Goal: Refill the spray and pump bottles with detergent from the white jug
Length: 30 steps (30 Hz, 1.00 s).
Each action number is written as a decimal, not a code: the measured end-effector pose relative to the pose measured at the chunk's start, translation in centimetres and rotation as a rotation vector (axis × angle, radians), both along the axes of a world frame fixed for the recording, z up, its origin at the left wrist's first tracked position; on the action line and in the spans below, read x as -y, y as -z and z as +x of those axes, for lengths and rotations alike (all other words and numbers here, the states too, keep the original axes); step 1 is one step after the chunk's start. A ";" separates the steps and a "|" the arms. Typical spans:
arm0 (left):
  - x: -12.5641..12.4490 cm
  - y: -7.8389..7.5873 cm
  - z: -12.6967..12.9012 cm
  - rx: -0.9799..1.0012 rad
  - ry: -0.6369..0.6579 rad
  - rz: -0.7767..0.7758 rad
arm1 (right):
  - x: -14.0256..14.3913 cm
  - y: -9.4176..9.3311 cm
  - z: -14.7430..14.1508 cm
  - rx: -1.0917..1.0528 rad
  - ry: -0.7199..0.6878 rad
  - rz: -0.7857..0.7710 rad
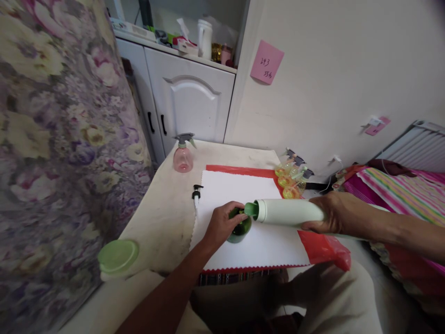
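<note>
My right hand [335,213] is wrapped round a long pale green bottle [288,211], tipped to lie nearly level. Green liquid [250,209] shows at the bottle's mouth, over a small dark green bottle [239,234]. My left hand [224,221] has its fingers closed about the top of that small bottle, which stands on a white sheet [271,248]; the fingers partly hide its opening. Left of the sheet's middle lies a black pump head with a white tube [196,192].
A pink spray bottle [182,160] stands at the table's back left. Several yellow spray bottles [290,181] cluster at the right. A round green lid [118,256] sits at the front left. Red plastic [325,248] sticks out beneath the sheet. A floral curtain [66,153] hangs at left.
</note>
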<state>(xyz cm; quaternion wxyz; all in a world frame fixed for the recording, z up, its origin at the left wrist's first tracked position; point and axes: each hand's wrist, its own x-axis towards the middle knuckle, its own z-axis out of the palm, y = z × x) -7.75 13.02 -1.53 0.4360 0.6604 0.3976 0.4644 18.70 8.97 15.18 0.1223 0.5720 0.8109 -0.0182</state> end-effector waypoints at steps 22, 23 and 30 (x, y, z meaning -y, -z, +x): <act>-0.1 0.0 0.1 -0.012 -0.018 0.005 | -0.1 -0.1 -0.3 0.027 0.021 0.016; -0.1 0.0 0.1 -0.011 -0.017 0.006 | -0.1 -0.2 -0.3 0.028 0.021 0.019; 0.0 -0.1 0.0 -0.012 -0.014 0.015 | 0.0 -0.2 -0.4 0.039 0.010 0.046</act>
